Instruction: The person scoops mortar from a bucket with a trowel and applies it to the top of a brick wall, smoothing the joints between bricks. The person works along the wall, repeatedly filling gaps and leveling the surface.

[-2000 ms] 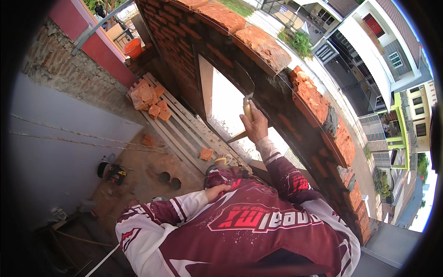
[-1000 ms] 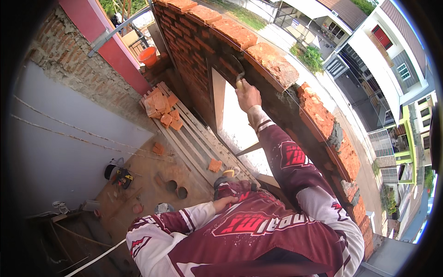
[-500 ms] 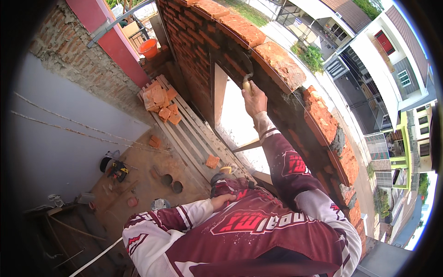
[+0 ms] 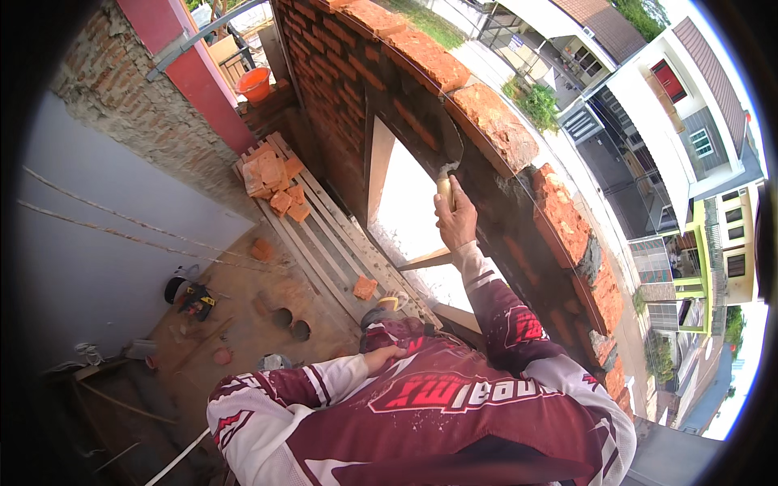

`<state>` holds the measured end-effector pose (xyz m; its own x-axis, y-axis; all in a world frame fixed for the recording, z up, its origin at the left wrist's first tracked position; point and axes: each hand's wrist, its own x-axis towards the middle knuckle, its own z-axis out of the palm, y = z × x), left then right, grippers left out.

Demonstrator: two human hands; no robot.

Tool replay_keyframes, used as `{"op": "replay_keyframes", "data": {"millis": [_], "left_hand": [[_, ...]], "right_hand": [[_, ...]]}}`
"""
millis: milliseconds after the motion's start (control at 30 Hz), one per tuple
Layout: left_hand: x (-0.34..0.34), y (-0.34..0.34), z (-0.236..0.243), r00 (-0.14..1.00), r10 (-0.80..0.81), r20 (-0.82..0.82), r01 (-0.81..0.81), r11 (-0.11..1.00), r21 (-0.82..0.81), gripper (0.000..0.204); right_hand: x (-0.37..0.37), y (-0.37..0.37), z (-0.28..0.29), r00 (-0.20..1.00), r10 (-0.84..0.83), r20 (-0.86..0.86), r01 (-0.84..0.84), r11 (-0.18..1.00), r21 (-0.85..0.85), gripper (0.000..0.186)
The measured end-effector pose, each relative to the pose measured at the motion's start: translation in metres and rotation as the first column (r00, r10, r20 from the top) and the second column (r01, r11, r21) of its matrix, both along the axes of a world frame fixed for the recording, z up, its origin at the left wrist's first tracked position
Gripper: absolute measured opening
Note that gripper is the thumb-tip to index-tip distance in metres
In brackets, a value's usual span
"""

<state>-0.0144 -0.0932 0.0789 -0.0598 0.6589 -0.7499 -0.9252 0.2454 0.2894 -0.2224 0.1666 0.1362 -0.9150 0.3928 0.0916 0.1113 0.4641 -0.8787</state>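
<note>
My right hand [image 4: 456, 220] is closed round the pale handle of a trowel [image 4: 445, 188]. The trowel's dark blade [image 4: 450, 146] lies against the mortar-smeared inner face of the brick wall [image 4: 417, 121], just below the top course, and hardly stands out from the grey mortar. Along that top course run orange bricks [image 4: 493, 128] with a thin string line beside them. My left hand [image 4: 382, 357] rests on my leg, holding nothing, its fingers lying along the trousers.
Below me a slatted wooden platform [image 4: 324, 251] carries a pile of broken bricks [image 4: 271, 180] and a loose brick piece [image 4: 365, 287]. A pale-lit window opening [image 4: 405, 190] sits in the wall. An orange bucket [image 4: 254, 84] stands beyond. Tools [image 4: 194, 301] lie on the lower floor.
My right hand and the trowel have come back toward me along the wall face, and more of the blade shows. My left hand stays on my leg. The view has shifted slightly.
</note>
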Motion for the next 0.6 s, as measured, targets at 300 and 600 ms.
{"op": "replay_keyframes", "data": {"millis": [300, 600], "left_hand": [[0.015, -0.005, -0.040, 0.982, -0.013, 0.189, -0.001, 0.997, 0.073, 0.040], [0.020, -0.021, -0.012, 0.990, 0.062, 0.125, -0.060, 0.998, -0.016, 0.043]], "right_hand": [[-0.098, -0.055, 0.014, 0.965, 0.144, 0.220, -0.199, 0.947, 0.254, 0.068], [-0.162, -0.046, 0.016, 0.994, -0.009, 0.107, -0.026, 0.949, 0.313, 0.058]]}}
